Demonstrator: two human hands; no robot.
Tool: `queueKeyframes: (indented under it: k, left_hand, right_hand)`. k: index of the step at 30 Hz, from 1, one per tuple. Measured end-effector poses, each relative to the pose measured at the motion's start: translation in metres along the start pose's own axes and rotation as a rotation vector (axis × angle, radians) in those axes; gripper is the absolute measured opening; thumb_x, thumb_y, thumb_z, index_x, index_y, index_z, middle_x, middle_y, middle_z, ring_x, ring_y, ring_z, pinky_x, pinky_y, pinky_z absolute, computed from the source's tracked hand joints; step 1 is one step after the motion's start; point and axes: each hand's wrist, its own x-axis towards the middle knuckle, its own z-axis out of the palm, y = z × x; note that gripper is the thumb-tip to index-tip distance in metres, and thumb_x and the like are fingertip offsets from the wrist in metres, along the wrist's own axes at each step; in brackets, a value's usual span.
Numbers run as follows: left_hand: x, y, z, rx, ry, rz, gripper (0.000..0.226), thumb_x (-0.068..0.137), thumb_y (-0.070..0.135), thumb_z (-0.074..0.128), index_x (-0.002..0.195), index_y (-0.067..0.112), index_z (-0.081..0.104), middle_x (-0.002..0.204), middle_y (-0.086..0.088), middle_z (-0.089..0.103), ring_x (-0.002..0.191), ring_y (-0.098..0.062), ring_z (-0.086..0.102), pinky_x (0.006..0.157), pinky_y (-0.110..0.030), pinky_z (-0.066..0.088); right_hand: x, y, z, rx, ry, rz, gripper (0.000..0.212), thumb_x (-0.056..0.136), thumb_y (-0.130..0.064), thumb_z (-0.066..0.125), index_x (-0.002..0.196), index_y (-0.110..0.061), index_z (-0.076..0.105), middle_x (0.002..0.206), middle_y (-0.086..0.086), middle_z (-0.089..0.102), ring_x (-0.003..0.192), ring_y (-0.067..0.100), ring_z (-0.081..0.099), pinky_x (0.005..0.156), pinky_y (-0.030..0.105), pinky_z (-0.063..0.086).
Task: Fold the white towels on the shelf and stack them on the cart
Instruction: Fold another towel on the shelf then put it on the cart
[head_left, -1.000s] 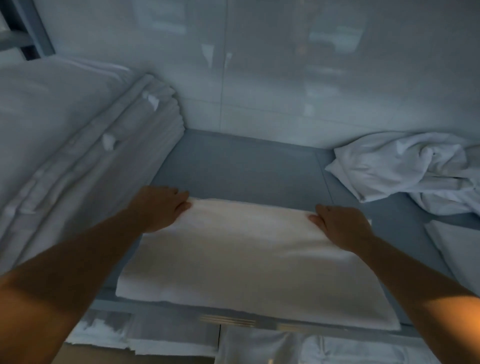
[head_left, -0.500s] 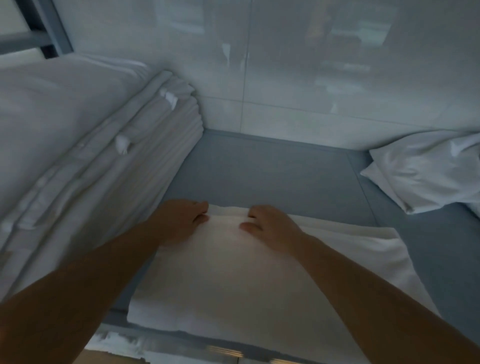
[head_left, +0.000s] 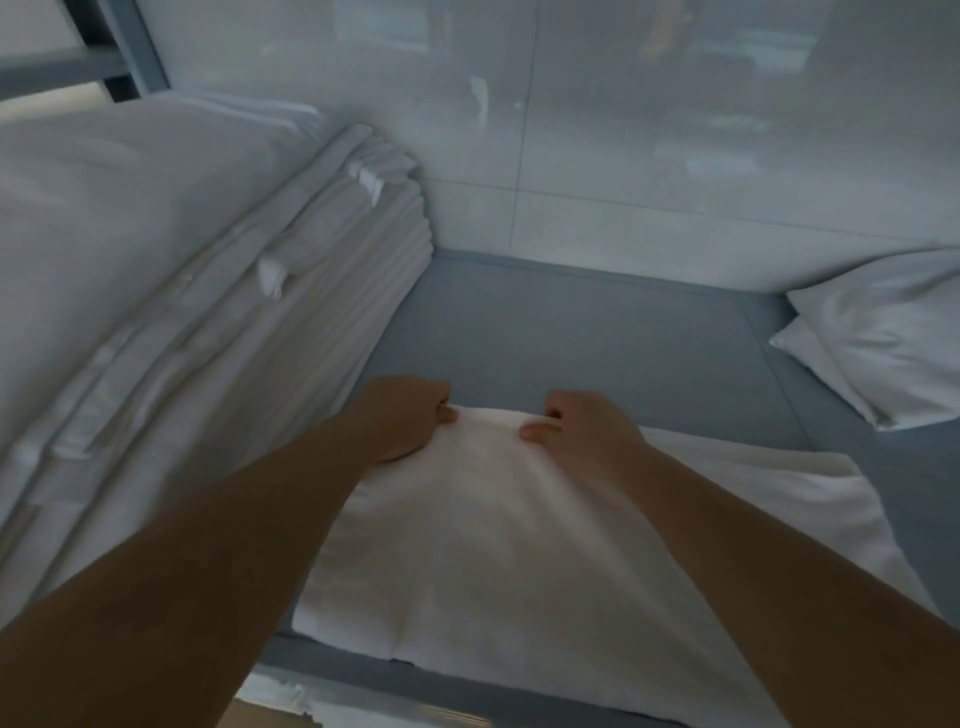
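On the grey shelf, left to right, the scene reads as follows.

Far left: tall stack of folded white linens, edges layered, resting against the pale glossy back wall; untouched.

Left hand: left hand at the far left corner of the white terry towel, fingers curled over the edge and thumb on top, pinching the cloth.

Centre: the towel lies on the flat grey shelf surface, its near edge at the shelf front. The far edge between the hands is lifted into a slight ridge.

Right hand: right hand also pinches the far edge, thumb on top and fingers curled over the hem, near the left hand.

Change: one second ago the hands held opposite far corners, well apart. The right hand has since moved leftwards along the edge and now sits close beside the left. The towel portion to its right lies slack and rumpled.

Meaning for the task: judged as the start of a lengthwise fold, with the grip being gathered for it. Folding is incomplete; transfer to the cart, not in view, is not yet begun.

Far right: crumpled white cloth pile on the shelf, well apart from the hands, presumably awaiting folding.
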Motion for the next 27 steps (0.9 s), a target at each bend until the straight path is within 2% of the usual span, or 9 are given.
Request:
queueKeyframes:
  k: [2, 5, 7, 9, 13, 16, 19, 24, 27]
  left_hand:
    - [0.003, 0.001, -0.006, 0.058, -0.032, -0.016, 0.025, 0.098, 0.048, 0.039, 0.093, 0.025, 0.048, 0.113, -0.010, 0.062, 0.106, -0.027, 0.058, 0.074, -0.032, 0.033]
    - [0.012, 0.021, -0.013, 0.127, -0.046, 0.010, 0.041, 0.096, 0.054, 0.037, 0.107, 0.020, 0.057, 0.116, -0.008, 0.062, 0.109, -0.026, 0.058, 0.086, -0.032, 0.040]
    - [0.018, 0.049, -0.010, 0.059, -0.017, 0.111, 0.043, 0.096, 0.053, 0.038, 0.112, 0.018, 0.058, 0.118, -0.008, 0.063, 0.111, -0.027, 0.057, 0.089, -0.033, 0.040]
    - [0.025, 0.087, -0.005, -0.093, -0.042, 0.207, 0.040, 0.097, 0.048, 0.040, 0.112, 0.016, 0.057, 0.119, -0.009, 0.062, 0.112, -0.028, 0.055, 0.089, -0.034, 0.039]
    - [0.037, 0.131, 0.008, -0.233, -0.008, 0.223, 0.029, 0.099, 0.039, 0.041, 0.102, 0.014, 0.058, 0.111, -0.011, 0.063, 0.106, -0.030, 0.056, 0.079, -0.032, 0.036]
    - [0.047, 0.128, 0.012, -0.282, 0.054, 0.107, 0.031, 0.100, 0.036, 0.039, 0.103, 0.013, 0.059, 0.110, -0.013, 0.063, 0.105, -0.032, 0.056, 0.081, -0.035, 0.038]
    - [0.051, 0.133, 0.014, -0.235, 0.069, 0.057, 0.029, 0.100, 0.035, 0.039, 0.102, 0.013, 0.058, 0.110, -0.013, 0.063, 0.105, -0.032, 0.056, 0.080, -0.035, 0.038]
    - [0.050, 0.148, 0.011, -0.100, 0.093, 0.098, 0.034, 0.095, 0.043, 0.039, 0.099, 0.015, 0.058, 0.108, -0.011, 0.063, 0.103, -0.031, 0.058, 0.079, -0.034, 0.041]
    - [0.053, 0.173, 0.009, -0.139, 0.028, 0.244, 0.032, 0.096, 0.043, 0.041, 0.102, 0.015, 0.055, 0.112, -0.012, 0.061, 0.106, -0.031, 0.056, 0.079, -0.034, 0.039]
  right_hand:
    - [-0.010, 0.038, -0.024, -0.025, -0.079, 0.015, 0.036, 0.083, -0.045, 0.068, 0.066, -0.023, 0.046, 0.077, 0.001, 0.054, 0.078, 0.020, 0.051, 0.063, 0.030, 0.031]
    - [-0.033, 0.089, -0.055, -0.059, -0.206, 0.021, 0.033, 0.083, -0.042, 0.068, 0.063, -0.023, 0.050, 0.070, -0.002, 0.053, 0.072, 0.017, 0.051, 0.062, 0.026, 0.031]
    - [-0.042, 0.106, -0.064, -0.056, -0.246, 0.018, 0.029, 0.084, -0.042, 0.068, 0.071, -0.019, 0.058, 0.072, -0.005, 0.055, 0.073, 0.015, 0.052, 0.063, 0.021, 0.034]
    - [-0.047, 0.114, -0.066, -0.043, -0.271, 0.002, 0.026, 0.084, -0.042, 0.067, 0.078, -0.018, 0.061, 0.076, -0.006, 0.055, 0.076, 0.014, 0.052, 0.067, 0.022, 0.035]
    - [-0.049, 0.116, -0.066, 0.029, -0.221, -0.006, 0.026, 0.088, -0.036, 0.065, 0.073, -0.017, 0.055, 0.068, -0.007, 0.050, 0.068, 0.012, 0.048, 0.057, 0.014, 0.030]
    - [-0.046, 0.113, -0.056, 0.055, -0.055, 0.068, 0.033, 0.092, -0.034, 0.059, 0.067, -0.020, 0.044, 0.068, -0.004, 0.049, 0.073, 0.018, 0.047, 0.057, 0.025, 0.029]
    - [-0.049, 0.114, -0.046, 0.024, 0.064, 0.123, 0.032, 0.089, -0.040, 0.061, 0.071, -0.018, 0.047, 0.075, 0.002, 0.055, 0.076, 0.018, 0.049, 0.063, 0.031, 0.029]
    - [-0.083, 0.163, -0.083, -0.016, -0.051, 0.214, 0.037, 0.084, -0.040, 0.068, 0.063, -0.021, 0.044, 0.066, -0.005, 0.049, 0.075, 0.020, 0.051, 0.061, 0.032, 0.026]
    - [-0.093, 0.179, -0.095, -0.036, -0.117, 0.185, 0.027, 0.086, -0.036, 0.068, 0.075, -0.014, 0.055, 0.078, 0.004, 0.058, 0.080, 0.020, 0.053, 0.063, 0.029, 0.026]
